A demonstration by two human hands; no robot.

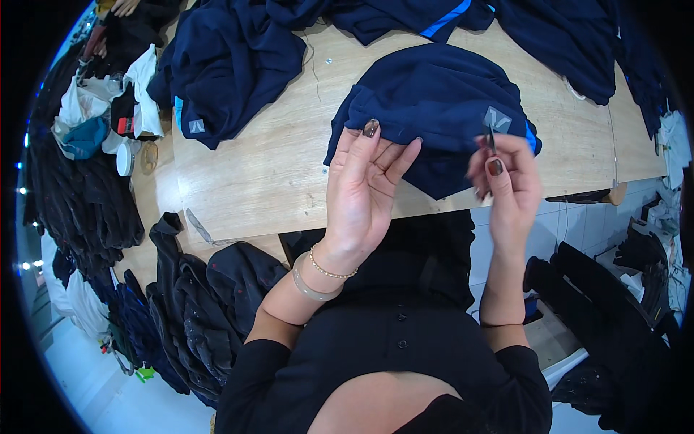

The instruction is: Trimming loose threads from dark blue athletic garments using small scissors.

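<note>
Navy garment [441,79] pinched in left hand [359,189], small pointed tool [492,139] grasped in right hand [512,189]; hands apart

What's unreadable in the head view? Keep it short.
All head view:
Small tool in the right hand: lower part hidden by fingers.
Navy garment: patch behind the left hand covered; whether it's pinched, unclear.
Blue-striped garment: cut off by top edge.

No wording or numerals legible. Central navy garment [434,83]: one square grey patch [497,116], right side, bearing a pale angular emblem. Bundled navy garment [238,79], upper left: similar small grey label [196,126], pale angular emblem, near its lower edge.
</note>
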